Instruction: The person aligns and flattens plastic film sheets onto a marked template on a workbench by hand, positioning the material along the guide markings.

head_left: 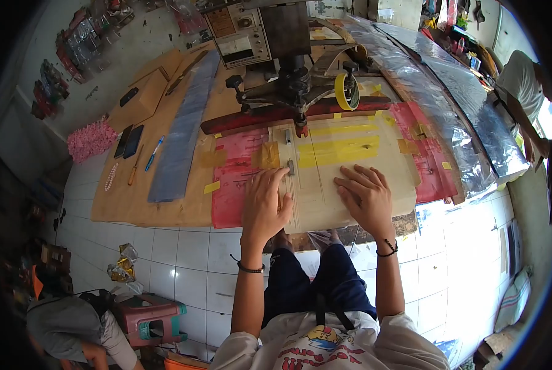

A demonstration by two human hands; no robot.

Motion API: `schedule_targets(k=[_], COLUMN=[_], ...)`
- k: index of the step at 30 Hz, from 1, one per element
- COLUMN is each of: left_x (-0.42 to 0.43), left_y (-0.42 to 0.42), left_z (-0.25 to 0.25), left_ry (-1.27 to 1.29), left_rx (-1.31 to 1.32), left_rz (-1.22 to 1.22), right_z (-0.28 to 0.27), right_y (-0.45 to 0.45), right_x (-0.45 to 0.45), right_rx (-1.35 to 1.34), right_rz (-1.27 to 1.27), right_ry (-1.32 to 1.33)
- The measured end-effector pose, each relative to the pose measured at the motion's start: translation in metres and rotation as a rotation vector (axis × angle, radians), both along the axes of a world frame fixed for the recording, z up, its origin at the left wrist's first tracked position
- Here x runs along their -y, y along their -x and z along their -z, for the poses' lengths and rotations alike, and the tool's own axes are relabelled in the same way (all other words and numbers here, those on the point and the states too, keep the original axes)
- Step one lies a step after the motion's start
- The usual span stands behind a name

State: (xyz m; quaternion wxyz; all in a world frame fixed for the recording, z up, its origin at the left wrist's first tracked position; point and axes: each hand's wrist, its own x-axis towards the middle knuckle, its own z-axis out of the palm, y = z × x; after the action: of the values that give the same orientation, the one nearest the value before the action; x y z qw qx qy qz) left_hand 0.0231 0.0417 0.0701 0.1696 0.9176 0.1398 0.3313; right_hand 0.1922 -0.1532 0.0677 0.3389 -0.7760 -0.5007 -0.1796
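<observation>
A pale sheet (340,185) with yellow tape strips (340,151) lies on the work table, between red sheets (236,179) at its sides. My left hand (266,203) rests near the sheet's left edge, its fingertips beside a small grey metal piece (290,168). My right hand (367,196) lies on the right part of the sheet, fingers spread. Neither hand visibly holds anything. Beyond them stands a machine (242,37) with a long dark red bar (350,108) across the sheet's far edge. A yellow tape roll (346,92) hangs on the machine's right arm.
Left on the table are a bluish plastic strip (186,129), a blue pen (154,153), a screwdriver (135,166), phones (133,141) and a cardboard box (143,95). Clear plastic sheeting (405,74) covers the right. One person (81,327) is lower left, another (522,92) at right.
</observation>
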Motion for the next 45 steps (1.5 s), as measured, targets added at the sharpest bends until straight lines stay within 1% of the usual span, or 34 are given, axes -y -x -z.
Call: schedule_targets(k=[16, 29, 45], left_x=[0.0004, 0.0018, -0.0009], left_y=[-0.0023, -0.0022, -0.0019], left_z=[0.0053, 0.0029, 0.0026], left_ry=[-0.08, -0.071, -0.059], left_rx=[-0.007, -0.042, -0.053], left_rz=[-0.015, -0.023, -0.007], right_z=[0.0017, -0.001, -0.0038], right_y=[-0.0011, -0.0006, 0.0017], right_x=[0.001, -0.0004, -0.0048], right_rx=[0.005, -0.004, -0.041], right_rz=[-0.004, 0.016, 0.047], right_ry=[-0.006, -0.027, 0.017])
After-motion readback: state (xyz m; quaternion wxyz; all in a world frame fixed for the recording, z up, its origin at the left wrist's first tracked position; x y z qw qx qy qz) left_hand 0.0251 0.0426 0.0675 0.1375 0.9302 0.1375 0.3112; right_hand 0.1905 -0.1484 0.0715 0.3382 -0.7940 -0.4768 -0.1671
